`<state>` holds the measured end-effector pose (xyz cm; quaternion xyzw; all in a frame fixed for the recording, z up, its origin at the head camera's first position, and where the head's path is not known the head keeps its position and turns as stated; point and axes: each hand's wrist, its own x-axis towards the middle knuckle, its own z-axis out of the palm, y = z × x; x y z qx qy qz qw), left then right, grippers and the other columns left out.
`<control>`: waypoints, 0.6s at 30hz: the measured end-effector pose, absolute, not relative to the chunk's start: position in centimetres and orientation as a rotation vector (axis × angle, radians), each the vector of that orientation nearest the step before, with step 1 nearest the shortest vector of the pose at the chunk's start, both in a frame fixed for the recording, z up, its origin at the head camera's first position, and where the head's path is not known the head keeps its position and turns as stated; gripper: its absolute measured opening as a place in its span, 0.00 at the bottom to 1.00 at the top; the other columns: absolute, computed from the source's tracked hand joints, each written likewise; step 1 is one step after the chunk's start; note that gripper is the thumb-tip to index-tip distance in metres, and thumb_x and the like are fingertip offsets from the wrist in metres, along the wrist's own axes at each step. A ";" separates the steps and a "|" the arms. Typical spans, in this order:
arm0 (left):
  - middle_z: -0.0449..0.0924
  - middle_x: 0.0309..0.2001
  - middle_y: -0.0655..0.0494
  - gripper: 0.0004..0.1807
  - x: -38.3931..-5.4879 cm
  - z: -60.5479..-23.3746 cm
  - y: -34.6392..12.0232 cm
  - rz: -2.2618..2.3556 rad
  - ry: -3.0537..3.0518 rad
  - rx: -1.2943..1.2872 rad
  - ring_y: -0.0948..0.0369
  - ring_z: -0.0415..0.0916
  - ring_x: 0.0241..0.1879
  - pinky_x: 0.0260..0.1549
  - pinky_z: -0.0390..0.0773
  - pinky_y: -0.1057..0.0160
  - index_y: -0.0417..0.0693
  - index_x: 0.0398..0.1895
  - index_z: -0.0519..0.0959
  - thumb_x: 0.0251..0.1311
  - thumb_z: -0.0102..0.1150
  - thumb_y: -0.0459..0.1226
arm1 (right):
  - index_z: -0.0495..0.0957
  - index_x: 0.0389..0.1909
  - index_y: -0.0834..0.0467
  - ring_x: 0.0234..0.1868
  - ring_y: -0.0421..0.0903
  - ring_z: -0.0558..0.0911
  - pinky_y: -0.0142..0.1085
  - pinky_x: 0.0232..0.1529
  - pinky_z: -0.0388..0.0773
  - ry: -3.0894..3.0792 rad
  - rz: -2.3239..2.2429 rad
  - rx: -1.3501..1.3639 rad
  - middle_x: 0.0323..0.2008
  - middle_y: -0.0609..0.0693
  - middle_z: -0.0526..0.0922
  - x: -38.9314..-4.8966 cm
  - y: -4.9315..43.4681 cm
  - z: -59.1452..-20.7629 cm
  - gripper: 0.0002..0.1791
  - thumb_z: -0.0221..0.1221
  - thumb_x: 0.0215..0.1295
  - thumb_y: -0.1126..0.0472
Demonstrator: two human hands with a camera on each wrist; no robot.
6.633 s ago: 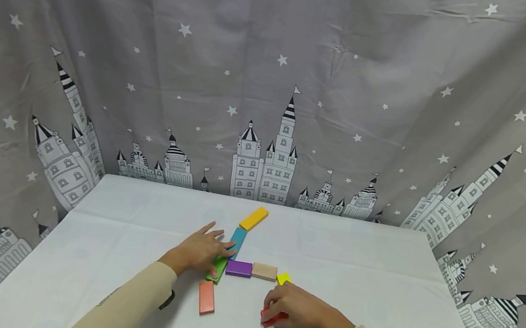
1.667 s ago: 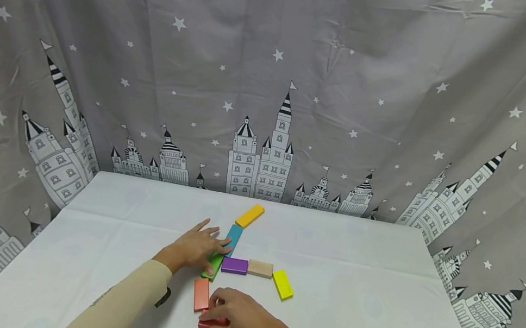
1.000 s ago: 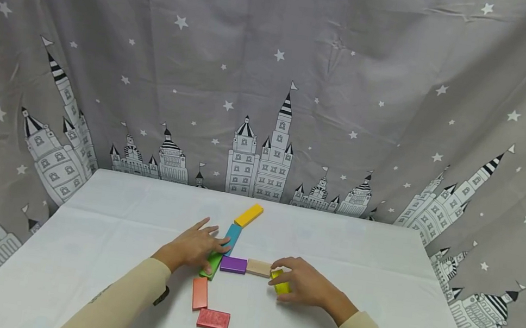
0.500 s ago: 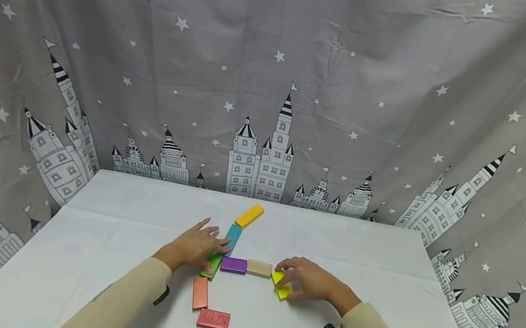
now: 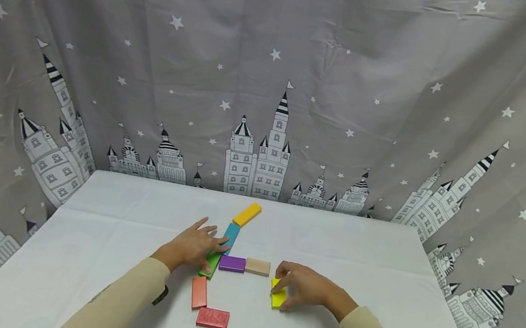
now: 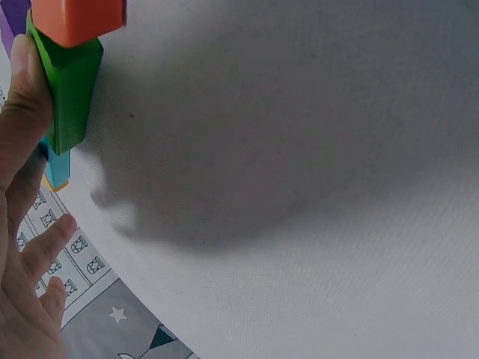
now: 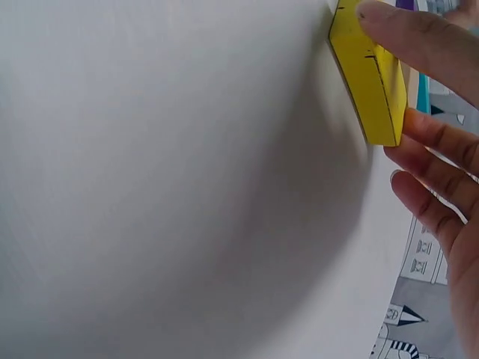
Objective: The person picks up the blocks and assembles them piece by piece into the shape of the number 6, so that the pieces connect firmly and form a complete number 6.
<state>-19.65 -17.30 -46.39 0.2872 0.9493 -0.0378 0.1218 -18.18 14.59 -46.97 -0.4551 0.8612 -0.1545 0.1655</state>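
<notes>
My right hand point(image 5: 309, 287) pinches a yellow block point(image 5: 278, 296) by its ends, a little right of the wooden block point(image 5: 257, 267). In the right wrist view the thumb lies on one end of the yellow block point(image 7: 367, 82) and the fingers touch the other. My left hand point(image 5: 194, 246) is spread, its thumb on the green block point(image 5: 211, 265) and a finger on the blue block point(image 5: 231, 236). A purple block point(image 5: 232, 264) lies between the green and wooden blocks. Below the green one are an orange-pink block point(image 5: 199, 292) and a red block point(image 5: 213, 318).
An orange-yellow block point(image 5: 247, 214) lies at the far end of the blue block. All the blocks lie flat on a white cloth-covered table point(image 5: 355, 252). A grey curtain point(image 5: 196, 68) printed with castles and stars hangs behind it.
The right hand set the red block by the orange-pink one, then moved over to the yellow block. That block has turned and shifted toward me, away from the wooden block. The left hand stays put.
</notes>
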 end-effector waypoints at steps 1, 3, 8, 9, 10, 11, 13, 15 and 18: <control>0.68 0.67 0.65 0.39 -19.6 -46.4 -17.3 -0.112 2.770 0.841 0.48 0.59 0.69 0.71 0.42 0.42 0.64 0.64 0.73 0.44 0.69 0.57 | 0.87 0.44 0.46 0.44 0.36 0.71 0.29 0.50 0.74 2.453 -0.448 -1.303 0.45 0.41 0.74 -18.0 14.5 -47.1 0.18 0.73 0.50 0.49; 0.68 0.67 0.64 0.39 -19.6 -46.3 -17.4 -0.115 2.768 0.839 0.48 0.59 0.69 0.71 0.42 0.42 0.64 0.64 0.73 0.44 0.69 0.57 | 0.87 0.44 0.46 0.44 0.35 0.70 0.28 0.49 0.73 2.456 -0.464 -1.314 0.45 0.41 0.74 -17.7 14.3 -47.3 0.19 0.73 0.50 0.49; 0.67 0.68 0.64 0.39 -19.7 -46.2 -17.4 -0.102 2.759 0.826 0.48 0.58 0.70 0.71 0.41 0.42 0.64 0.64 0.73 0.45 0.69 0.57 | 0.86 0.45 0.44 0.45 0.35 0.71 0.27 0.51 0.73 2.465 -0.477 -1.281 0.46 0.40 0.74 -16.9 13.5 -47.7 0.19 0.72 0.51 0.46; 0.67 0.68 0.64 0.39 -19.7 -46.2 -17.4 -0.097 2.758 0.824 0.48 0.57 0.70 0.71 0.41 0.42 0.63 0.64 0.73 0.45 0.69 0.57 | 0.86 0.46 0.44 0.45 0.35 0.71 0.28 0.51 0.73 2.467 -0.478 -1.269 0.46 0.40 0.74 -16.8 13.4 -47.8 0.19 0.71 0.51 0.46; 0.67 0.68 0.64 0.39 -19.7 -46.2 -17.4 -0.095 2.758 0.825 0.47 0.57 0.70 0.71 0.41 0.42 0.63 0.64 0.73 0.45 0.69 0.56 | 0.86 0.46 0.44 0.46 0.35 0.71 0.28 0.51 0.74 2.471 -0.480 -1.259 0.47 0.40 0.74 -16.6 13.2 -47.8 0.19 0.71 0.51 0.45; 0.67 0.68 0.64 0.39 -19.7 -46.2 -17.4 -0.092 2.758 0.825 0.47 0.57 0.70 0.71 0.41 0.42 0.63 0.64 0.73 0.45 0.69 0.56 | 0.86 0.46 0.44 0.46 0.36 0.71 0.28 0.51 0.74 2.474 -0.483 -1.254 0.47 0.40 0.74 -16.5 13.1 -47.8 0.19 0.71 0.52 0.45; 0.67 0.68 0.64 0.38 -19.8 -46.3 -17.4 -0.094 2.761 0.829 0.48 0.57 0.70 0.71 0.41 0.42 0.64 0.64 0.73 0.45 0.69 0.56 | 0.86 0.46 0.44 0.47 0.36 0.71 0.29 0.52 0.74 2.483 -0.484 -1.255 0.49 0.40 0.75 -16.1 12.9 -47.9 0.20 0.70 0.52 0.44; 0.67 0.68 0.64 0.38 -19.8 -46.4 -17.4 -0.095 2.763 0.835 0.48 0.58 0.70 0.71 0.41 0.43 0.64 0.64 0.73 0.45 0.69 0.56 | 0.86 0.47 0.44 0.48 0.36 0.71 0.30 0.53 0.74 2.487 -0.493 -1.265 0.50 0.41 0.75 -15.7 12.6 -47.9 0.20 0.70 0.53 0.44; 0.67 0.68 0.65 0.38 -19.7 -46.4 -17.3 -0.098 2.766 0.837 0.48 0.58 0.70 0.71 0.41 0.43 0.64 0.64 0.73 0.44 0.69 0.56 | 0.86 0.46 0.45 0.48 0.36 0.72 0.29 0.53 0.74 2.488 -0.515 -1.302 0.50 0.41 0.75 -15.1 12.3 -48.0 0.19 0.69 0.53 0.44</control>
